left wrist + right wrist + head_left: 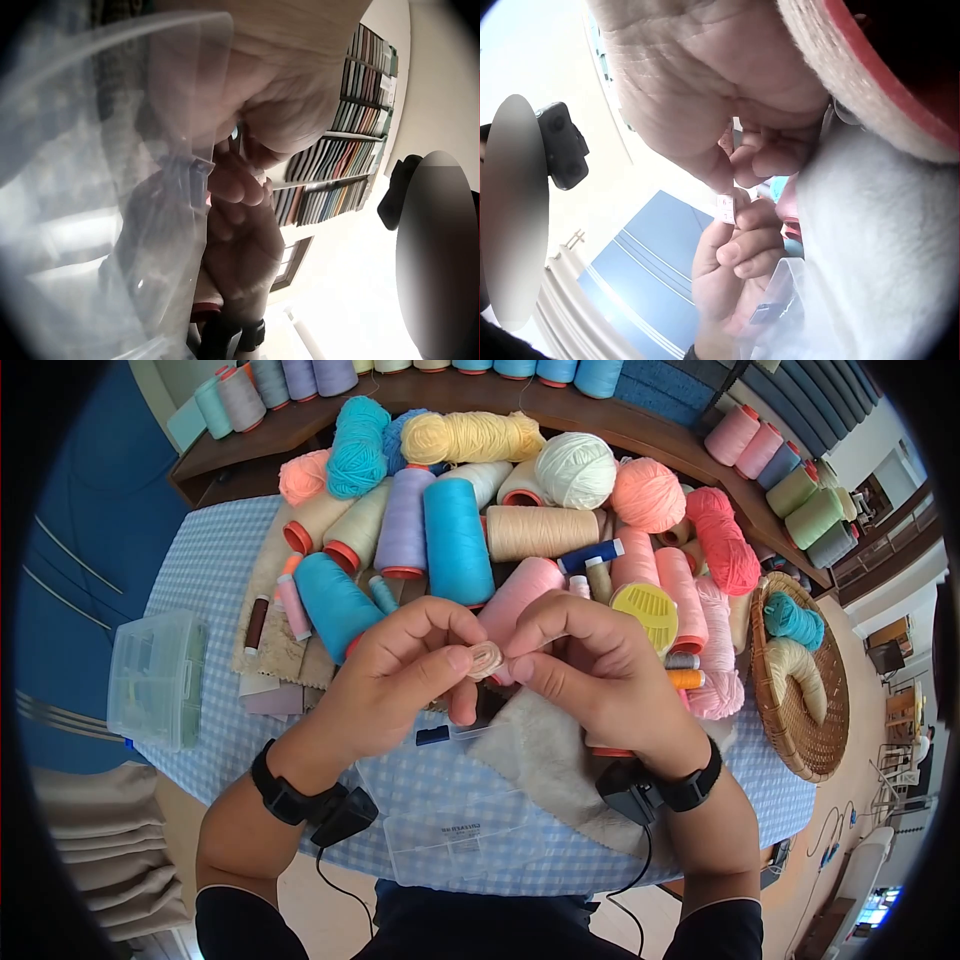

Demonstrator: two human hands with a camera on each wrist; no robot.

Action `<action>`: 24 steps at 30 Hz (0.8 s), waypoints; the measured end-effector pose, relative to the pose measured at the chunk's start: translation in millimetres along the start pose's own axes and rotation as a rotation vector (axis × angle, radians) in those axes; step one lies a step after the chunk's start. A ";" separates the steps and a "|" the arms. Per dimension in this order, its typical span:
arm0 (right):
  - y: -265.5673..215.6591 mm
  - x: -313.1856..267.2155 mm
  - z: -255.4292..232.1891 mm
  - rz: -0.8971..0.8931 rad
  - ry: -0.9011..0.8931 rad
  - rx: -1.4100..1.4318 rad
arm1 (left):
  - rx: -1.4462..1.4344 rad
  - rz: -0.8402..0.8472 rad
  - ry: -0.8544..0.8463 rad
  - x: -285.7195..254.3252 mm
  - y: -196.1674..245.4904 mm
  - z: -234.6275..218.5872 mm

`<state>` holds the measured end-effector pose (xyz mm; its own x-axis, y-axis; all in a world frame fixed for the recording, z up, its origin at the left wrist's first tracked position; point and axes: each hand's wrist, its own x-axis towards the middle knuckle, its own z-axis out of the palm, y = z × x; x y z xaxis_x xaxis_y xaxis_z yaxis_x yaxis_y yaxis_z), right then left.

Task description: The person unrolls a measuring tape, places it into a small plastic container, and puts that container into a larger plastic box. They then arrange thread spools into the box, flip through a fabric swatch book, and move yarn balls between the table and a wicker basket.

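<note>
Between my hands, in the head view, is a small pale coil of measuring tape (pixel 485 660). The right wrist view shows printed numbers on the tape (pixel 726 208). My left hand (pixel 395 675) pinches the coil between thumb and fingers. With thumb and forefinger my right hand (pixel 605 675) pinches at the coil's right side. Both hands are held above an open clear plastic box (pixel 455 835) and a grey-white cloth (pixel 540 760). Right behind them lies a pink thread cone (pixel 520 600).
Thread cones and yarn balls, such as a blue cone (pixel 457 540) and a white ball (pixel 576 470), crowd the checked tablecloth (pixel 225 570). A lidded clear box (pixel 155 680) stands left, a wicker basket (pixel 835 730) right. Behind runs a wooden shelf (pixel 420 392) with more cones.
</note>
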<state>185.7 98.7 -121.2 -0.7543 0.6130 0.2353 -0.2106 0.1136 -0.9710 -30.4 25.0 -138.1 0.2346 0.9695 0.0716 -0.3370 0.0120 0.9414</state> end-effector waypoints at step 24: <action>-6.8 -0.8 5.9 0.081 0.098 -0.021 | 0.048 0.071 -0.086 -0.9 -0.9 1.4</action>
<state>184.0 92.9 -114.5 -0.7035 0.6944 0.1514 -0.1376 0.0758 -0.9876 -29.0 23.8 -138.6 0.2899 0.9427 0.1653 -0.3121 -0.0702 0.9474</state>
